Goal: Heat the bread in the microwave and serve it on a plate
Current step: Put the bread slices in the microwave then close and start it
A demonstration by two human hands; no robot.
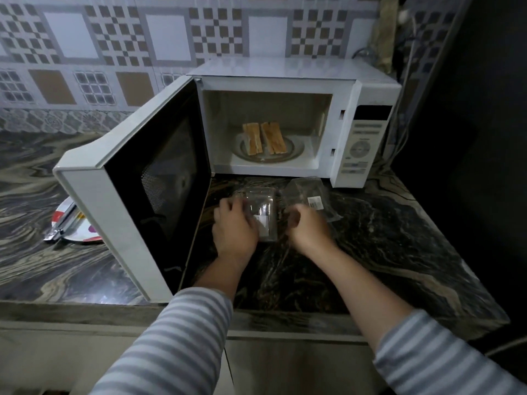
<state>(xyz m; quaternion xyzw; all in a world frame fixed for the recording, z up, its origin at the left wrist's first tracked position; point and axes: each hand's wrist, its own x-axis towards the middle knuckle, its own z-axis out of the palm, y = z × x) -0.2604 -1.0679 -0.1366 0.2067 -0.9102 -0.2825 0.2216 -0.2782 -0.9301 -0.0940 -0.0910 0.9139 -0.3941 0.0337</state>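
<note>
**Bread is in, door is open, hands are on the wrappers**

The two long brown pieces of toasted bread lie side by side on the round glass plate inside the white microwave. Its dark-windowed door swings wide open to the left. So the bread sits where it should be — but the heating has not begun, as far as I can judge, because the door is not closed.

Both hands are down on the dark marbled stone counter, right in front of the microwave. The left hand rests on a clear plastic bread packet, with its fingers curled over the near edge of it. The right hand is blurry; its fingers look bent around the crinkly edge of a second clear plastic packet, the one with a small white label, but I cannot tell for sure if they grip it.

I think this step is tidying the empty wrappers out of the way.

Next, the door needs a push shut from the left side, and then the buttons on the white panel at the right need pressing.

The white plate with red and purple spots waits on the counter behind the open door, with shiny metal tongs lying across it — the bread goes there at the end.
</note>
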